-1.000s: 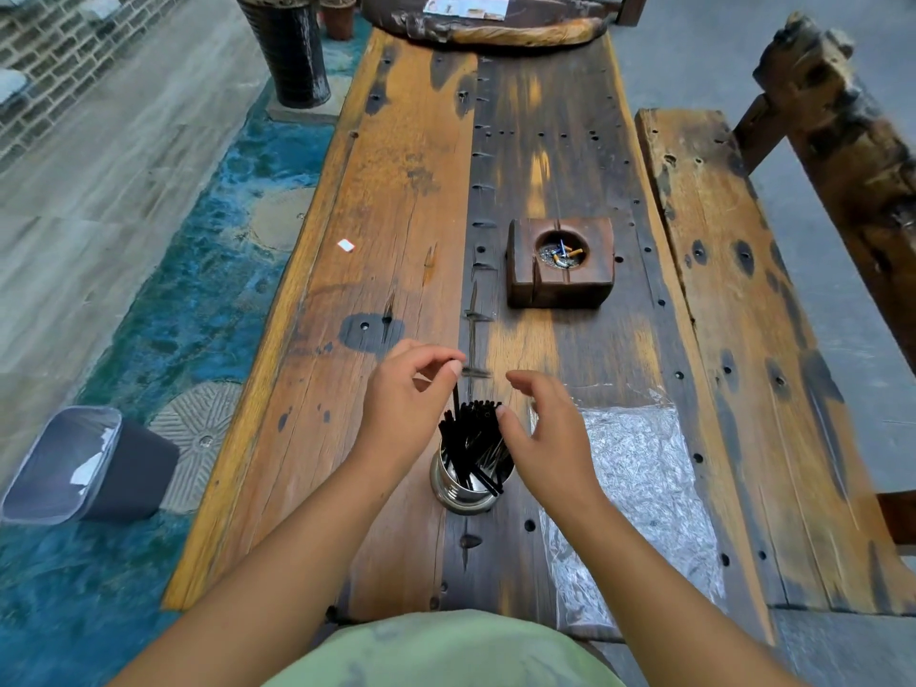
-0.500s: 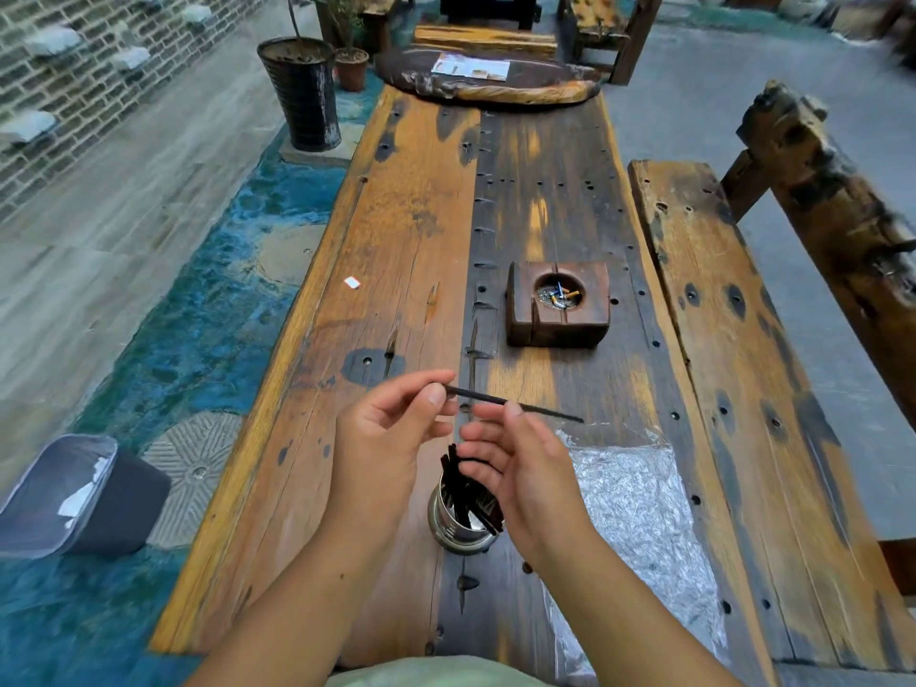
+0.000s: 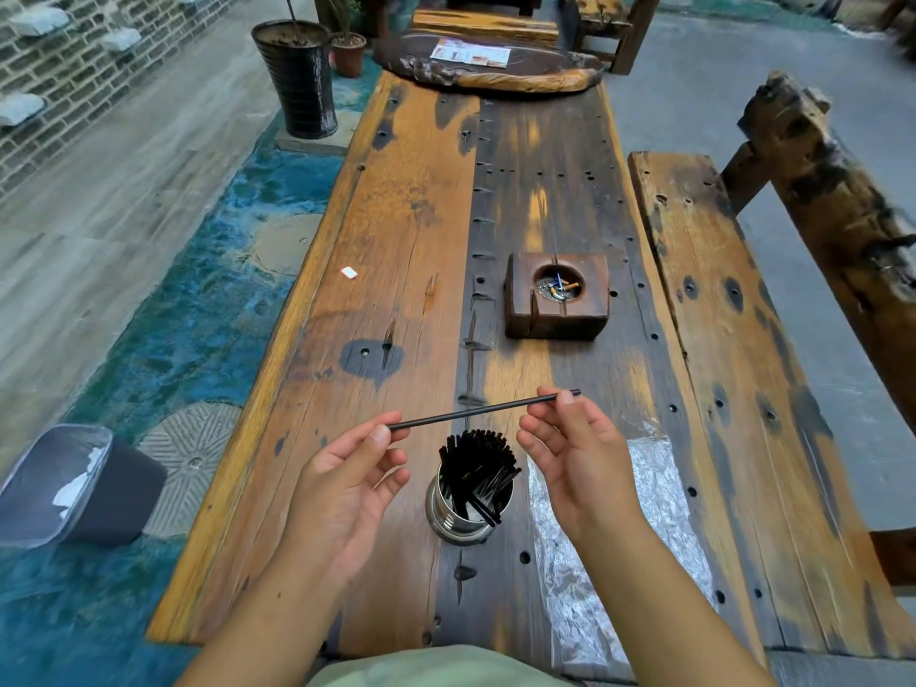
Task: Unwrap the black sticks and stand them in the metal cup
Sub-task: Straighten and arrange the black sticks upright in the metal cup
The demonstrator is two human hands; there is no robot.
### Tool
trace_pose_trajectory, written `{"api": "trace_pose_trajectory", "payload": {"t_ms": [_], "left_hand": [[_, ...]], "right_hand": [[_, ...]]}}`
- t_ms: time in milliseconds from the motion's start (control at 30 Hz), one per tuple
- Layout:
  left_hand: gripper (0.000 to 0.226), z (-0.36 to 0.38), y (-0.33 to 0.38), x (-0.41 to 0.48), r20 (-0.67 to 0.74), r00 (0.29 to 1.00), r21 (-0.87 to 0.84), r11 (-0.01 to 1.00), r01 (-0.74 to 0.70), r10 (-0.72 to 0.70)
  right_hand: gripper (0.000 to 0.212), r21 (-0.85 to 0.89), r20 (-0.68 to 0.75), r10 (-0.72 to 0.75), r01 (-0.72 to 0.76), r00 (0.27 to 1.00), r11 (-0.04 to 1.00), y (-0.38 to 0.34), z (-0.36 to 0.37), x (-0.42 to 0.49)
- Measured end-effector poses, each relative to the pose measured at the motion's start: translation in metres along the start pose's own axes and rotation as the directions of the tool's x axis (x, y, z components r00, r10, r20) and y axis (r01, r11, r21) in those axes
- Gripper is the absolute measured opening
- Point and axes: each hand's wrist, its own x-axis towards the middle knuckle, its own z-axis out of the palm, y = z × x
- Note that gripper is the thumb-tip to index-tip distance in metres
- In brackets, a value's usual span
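A single thin black stick (image 3: 476, 412) lies nearly level in the air above the metal cup (image 3: 463, 518). My left hand (image 3: 347, 483) pinches its left end between thumb and forefinger. My right hand (image 3: 577, 451) pinches it near its right end. The cup stands on the wooden table (image 3: 396, 240) between my wrists and holds several black sticks (image 3: 476, 468), leaning at different angles. A clear plastic wrapper (image 3: 659, 493) lies flat on the table to the right of the cup, partly under my right forearm.
A wooden ashtray block (image 3: 520, 309) with cigarette butts sits farther up the table. A small white scrap (image 3: 349, 272) lies left of it. A wooden bench (image 3: 718, 314) runs along the right. A grey bin (image 3: 124, 493) stands on the floor at the left.
My left hand drew one stick up out of the cup. My right hand took hold of it too, and both hands now hold it level, farther apart. The view has tilted up.
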Motion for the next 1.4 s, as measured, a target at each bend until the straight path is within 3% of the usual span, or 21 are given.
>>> {"api": "trace_pose_trajectory", "payload": {"t_ms": [267,433,733,867,1167,1300,1400], "left_hand": [[0.019,-0.003,-0.01,0.002,0.012,0.998,0.033,0.997,0.068,-0.068],[0.016,-0.007,-0.023,0.007,-0.01,0.999,0.245,0.969,-0.031,0.035],[0.005,-0.011,-0.047,0.017,-0.031,0.998,0.499,0.866,-0.033,0.055],[0.006,-0.013,-0.053,0.02,0.027,0.997,0.6,0.797,-0.072,0.071],[0.008,-0.017,-0.064,0.036,0.088,0.992,0.685,0.717,-0.127,0.093],[0.033,-0.027,-0.074,0.057,0.075,0.992,0.753,0.647,-0.12,0.097],[0.06,-0.032,-0.083,0.071,0.124,0.992,0.815,0.569,-0.106,0.007]], "right_hand": [[0.009,0.064,-0.098,0.009,-0.003,0.995,0.998,-0.002,-0.009,0.004],[0.011,0.033,-0.104,-0.05,0.053,0.993,0.998,-0.005,-0.014,0.005],[0.011,-0.203,-0.109,-0.269,0.243,0.957,0.948,-0.007,-0.023,0.007],[0.012,-0.322,-0.081,-0.362,0.319,0.929,0.891,-0.008,-0.028,0.005],[0.011,-0.466,-0.072,-0.477,0.393,0.876,0.793,-0.015,-0.045,0.012],[0.01,-0.583,-0.027,-0.495,0.389,0.868,0.714,-0.006,-0.053,0.013],[0.018,-0.678,0.041,-0.486,0.382,0.873,0.628,0.005,-0.058,0.014]]}}
